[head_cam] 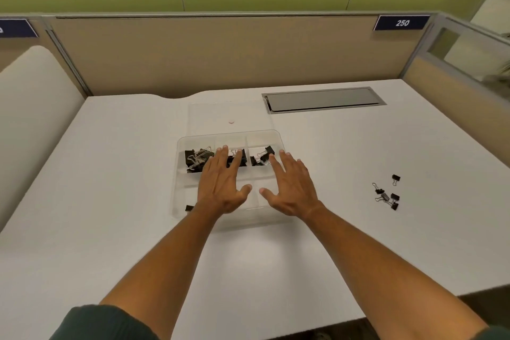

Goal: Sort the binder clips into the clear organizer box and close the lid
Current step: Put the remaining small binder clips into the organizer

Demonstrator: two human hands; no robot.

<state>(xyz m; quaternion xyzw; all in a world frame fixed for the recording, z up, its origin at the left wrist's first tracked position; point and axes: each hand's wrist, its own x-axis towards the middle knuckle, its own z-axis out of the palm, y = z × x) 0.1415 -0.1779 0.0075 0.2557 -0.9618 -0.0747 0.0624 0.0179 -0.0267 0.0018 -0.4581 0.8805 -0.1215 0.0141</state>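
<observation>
The clear organizer box point(180, 174) sits mid-desk with black binder clips in its three far compartments: a pile at far left point(197, 159), some in the middle point(238, 159), some at far right point(262, 157). One clip point(189, 208) lies in the near-left compartment. My left hand point(225, 185) and my right hand point(289, 188) hover flat over the box, fingers spread, holding nothing. The clear lid point(229, 116) lies open flat behind the box. Several loose clips point(386, 196) lie on the desk to the right.
White desk point(110, 201) with a grey cable hatch point(323, 99) at the back right. Beige partition walls stand behind and to the right. The desk's front edge runs at the lower right.
</observation>
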